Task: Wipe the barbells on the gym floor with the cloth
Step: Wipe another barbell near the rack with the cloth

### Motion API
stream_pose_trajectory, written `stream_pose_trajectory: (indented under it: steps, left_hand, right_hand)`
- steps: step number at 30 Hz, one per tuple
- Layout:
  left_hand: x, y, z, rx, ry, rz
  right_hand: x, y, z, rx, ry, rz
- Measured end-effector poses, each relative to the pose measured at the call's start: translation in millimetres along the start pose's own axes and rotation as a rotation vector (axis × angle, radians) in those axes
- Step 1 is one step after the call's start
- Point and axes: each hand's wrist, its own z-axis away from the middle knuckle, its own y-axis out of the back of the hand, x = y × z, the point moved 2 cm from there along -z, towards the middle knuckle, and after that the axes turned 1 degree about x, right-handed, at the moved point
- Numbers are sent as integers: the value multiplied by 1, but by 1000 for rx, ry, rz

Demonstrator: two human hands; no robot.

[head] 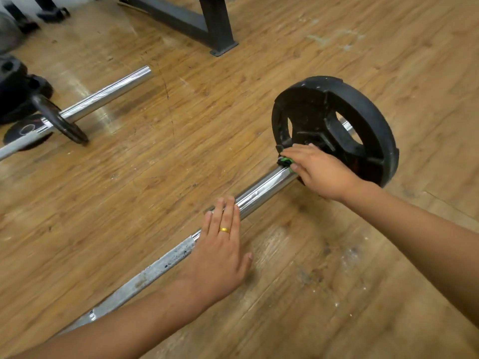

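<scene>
Presently the chrome steel barbell (261, 189) runs diagonally across the wooden floor (181, 141); right hand (317, 171), fingers clamped on a green-black cloth (285, 161), sits at the black plate (334, 128); left hand (220, 252) lies flat, fingers together, on the shaft.

Your near barbell (264, 187) runs diagonally; black plate (337, 125) blocks its far end. Open wood floor (207, 112) lies between it and the second barbell (103, 95) at left. Bench frame foot (220, 45) stands beyond. Right of the plate, floor is bare.

chrome barbell (261, 189) lying on floor, black plate on, green cloth (286, 160) at collar
</scene>
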Motion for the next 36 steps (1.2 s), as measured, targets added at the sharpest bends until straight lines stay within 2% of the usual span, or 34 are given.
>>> stream_pose_trajectory:
  steps: [3, 7, 12, 17, 22, 27, 32, 36]
  left_hand:
    - [-2, 7, -13, 13, 4, -11]
    - [0, 3, -14, 1, -1, 15]
    - [9, 4, -6, 8, -31, 10]
    - [17, 2, 1, 13, -61, 21]
    - [25, 2, 10, 36, -95, 39]
    - [31, 7, 19, 62, -143, 68]
    - [38, 7, 23, 63, -176, 63]
    - [44, 6, 32, 43, -196, 42]
  right_hand:
    - [-15, -14, 14, 70, -23, -32]
    - [-8, -7, 24, -14, 78, 6]
    - [-10, -11, 33, 110, -67, -33]
    - [-22, -12, 51, 3, 84, 0]
    - [-12, -10, 56, 145, -134, -47]
    - [-16, -8, 70, 0, 14, 4]
    - [-11, -3, 71, 148, -152, -18]
    - [-26, -13, 88, 16, -7, -10]
